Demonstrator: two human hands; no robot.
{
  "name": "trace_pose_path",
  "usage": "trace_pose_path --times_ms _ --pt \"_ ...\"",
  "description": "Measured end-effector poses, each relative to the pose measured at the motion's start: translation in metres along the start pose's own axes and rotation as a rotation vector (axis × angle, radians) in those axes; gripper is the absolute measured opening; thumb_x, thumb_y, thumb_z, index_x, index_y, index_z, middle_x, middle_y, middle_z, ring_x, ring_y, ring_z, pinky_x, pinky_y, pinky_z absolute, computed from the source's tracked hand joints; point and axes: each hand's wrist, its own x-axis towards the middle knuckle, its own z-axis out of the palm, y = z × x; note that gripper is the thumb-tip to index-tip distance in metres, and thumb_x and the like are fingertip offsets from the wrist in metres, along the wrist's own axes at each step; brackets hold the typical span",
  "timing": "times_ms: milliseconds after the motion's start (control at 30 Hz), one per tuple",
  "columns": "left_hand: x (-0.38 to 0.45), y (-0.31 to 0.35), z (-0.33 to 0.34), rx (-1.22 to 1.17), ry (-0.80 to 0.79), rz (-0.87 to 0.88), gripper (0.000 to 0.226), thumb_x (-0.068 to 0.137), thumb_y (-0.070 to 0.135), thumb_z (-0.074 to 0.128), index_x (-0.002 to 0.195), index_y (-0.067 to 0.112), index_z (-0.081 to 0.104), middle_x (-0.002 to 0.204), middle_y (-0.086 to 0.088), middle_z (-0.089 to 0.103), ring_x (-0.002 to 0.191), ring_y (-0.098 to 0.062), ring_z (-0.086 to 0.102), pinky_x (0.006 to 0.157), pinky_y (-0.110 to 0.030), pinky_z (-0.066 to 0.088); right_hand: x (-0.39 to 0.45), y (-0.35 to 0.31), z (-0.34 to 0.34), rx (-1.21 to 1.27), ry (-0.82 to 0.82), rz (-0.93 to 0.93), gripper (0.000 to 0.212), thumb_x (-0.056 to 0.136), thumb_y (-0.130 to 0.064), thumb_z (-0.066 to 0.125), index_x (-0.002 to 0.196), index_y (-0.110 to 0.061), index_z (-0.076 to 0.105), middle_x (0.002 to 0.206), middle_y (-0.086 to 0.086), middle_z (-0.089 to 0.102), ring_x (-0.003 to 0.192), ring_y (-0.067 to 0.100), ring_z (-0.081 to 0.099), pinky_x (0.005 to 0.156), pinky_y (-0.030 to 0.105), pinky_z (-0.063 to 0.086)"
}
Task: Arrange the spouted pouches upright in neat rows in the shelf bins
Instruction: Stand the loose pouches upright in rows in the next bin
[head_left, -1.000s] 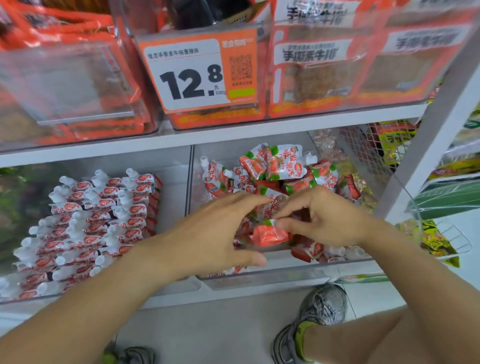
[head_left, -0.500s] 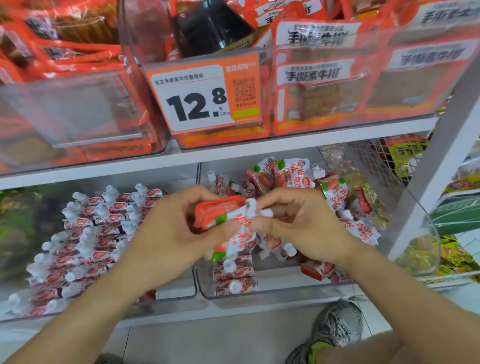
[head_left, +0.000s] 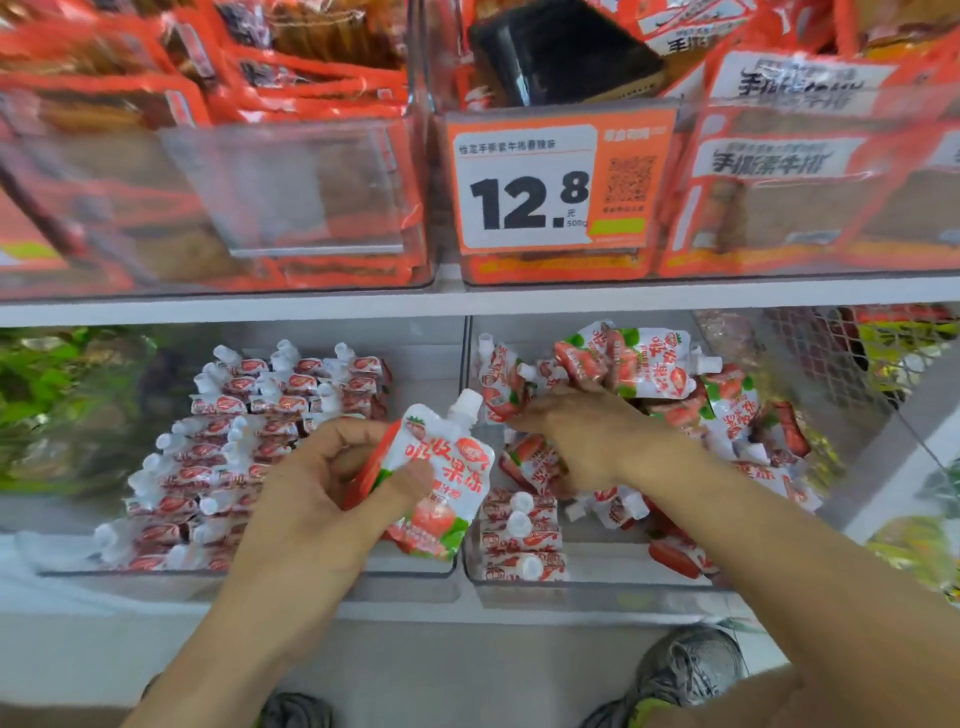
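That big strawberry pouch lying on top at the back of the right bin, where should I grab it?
Pinch the pouch across its flat white body just below the spout, coming from the front and above. It lies tilted atop the loose pile, face exposed; the right hand is already nearby.

White strawberry spouted pouch (head_left: 448, 478) held upright, neat pouch rows (head_left: 249, 457) in left bin (head_left: 249, 574), jumbled pouches (head_left: 675, 415) in right bin (head_left: 597, 584)

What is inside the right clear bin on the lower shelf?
The right bin holds a loose pile of pouches and a short upright row at front left. The right hand covers some pouches.
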Motion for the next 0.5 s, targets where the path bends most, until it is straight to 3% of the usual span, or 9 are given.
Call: trace_pose_path --times_ms 133,233,300,367,433,500 --pt "0.000 -0.003 -0.003 0.024 -0.005 0.024 0.033 0.059 0.035 0.083 0.087 0.025 0.070 0.090 -0.007 0.076 0.083 -0.027 0.071 0.079 -0.042 0.054 0.002 -0.005 -0.001 -0.045 -0.066 0.018 0.090 0.073 -0.021 0.076 0.149 -0.036 0.031 0.154 -0.007 0.035 0.140 0.020 0.034 0.114 0.044 0.025" --pt "-0.001 -0.006 -0.006 0.018 -0.004 0.026 0.037 0.056 0.036 0.082 0.089 0.025 0.070 0.091 -0.007 0.076 0.084 -0.026 0.071 0.077 -0.038 0.054 -0.009 -0.004 -0.007 -0.054 -0.010 0.007 0.074 0.073 -0.028 0.079 0.139 -0.038 0.047 0.142 -0.006 0.042 0.136 0.022 0.032 0.113 0.043 0.019" --pt "-0.001 -0.005 -0.009 0.014 -0.006 0.022 0.038 0.055 0.039 0.083 0.088 0.026 0.070 0.091 -0.006 0.076 0.079 -0.021 0.071 0.067 -0.029 0.054 -0.020 -0.001 -0.013 -0.042 0.080 0.007 0.065 0.070 -0.037 0.081 0.130 -0.036 0.057 0.134 -0.007 0.043 0.132 0.022 0.029 0.112 0.041 0.018" --pt "0.000 -0.005 -0.011 0.019 0.005 0.020 0.036 0.063 0.037 0.089 0.090 0.024 0.070 0.091 -0.005 0.076 0.074 -0.018 0.070 0.056 -0.021 0.050 -0.034 0.003 -0.019 0.026 0.169 0.006 0.056 0.064 -0.041 0.083 0.113 -0.028 0.060 0.117 -0.007 0.047 0.115 0.018 0.037 0.101 0.034 0.031" --pt "0.001 -0.004 -0.009 0.011 0.030 0.018 0.036 0.066 0.031 0.087 0.094 0.019 0.068 0.091 -0.005 0.076 0.077 -0.022 0.071 0.060 -0.027 0.049 -0.055 0.010 -0.024 0.225 0.244 0.030 0.052 0.063 -0.032 0.086 0.100 -0.027 0.050 0.098 -0.009 0.053 0.093 0.016 0.051 0.083 0.032 0.047" --pt "0.003 -0.003 -0.004 0.014 0.044 0.028 0.039 0.065 0.029 0.083 0.098 0.017 0.066 0.091 -0.003 0.076 0.079 -0.025 0.071 0.063 -0.033 0.050 -0.081 0.019 -0.029 0.384 0.345 0.074 0.057 0.065 -0.028 0.086 0.107 -0.033 0.048 0.099 -0.014 0.062 0.086 0.011 0.061 0.079 0.033 0.052"
